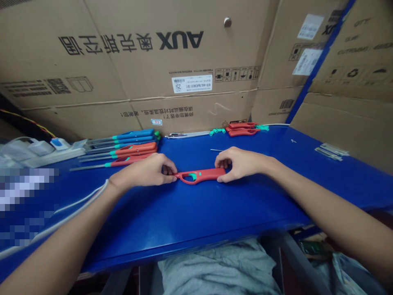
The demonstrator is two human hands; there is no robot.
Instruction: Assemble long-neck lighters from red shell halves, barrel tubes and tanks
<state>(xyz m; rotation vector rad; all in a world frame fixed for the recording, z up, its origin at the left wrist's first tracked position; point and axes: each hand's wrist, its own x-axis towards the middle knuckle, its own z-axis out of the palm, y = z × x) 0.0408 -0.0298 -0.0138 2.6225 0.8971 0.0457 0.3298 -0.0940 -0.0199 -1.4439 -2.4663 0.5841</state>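
A red lighter body (210, 175) with a green trigger lies level between my hands, just over or on the blue table (184, 217); I cannot tell if it touches. My left hand (153, 169) pinches its narrow front end by the trigger loop. The thumb and fingers of my right hand (235, 164) close around its wide rear end. No metal tube shows at the front end, which my left fingers partly cover. A thin metal rod (216, 150) lies just behind my right hand.
Several long-tubed lighters (135, 148), blue and red, are stacked at the left. Along the cardboard wall (138, 82) lie thin rods (190, 134), small green parts (217, 131) and red lighter bodies (242, 130). Clear strips (331, 151) sit at right; a power strip (58, 153) at left.
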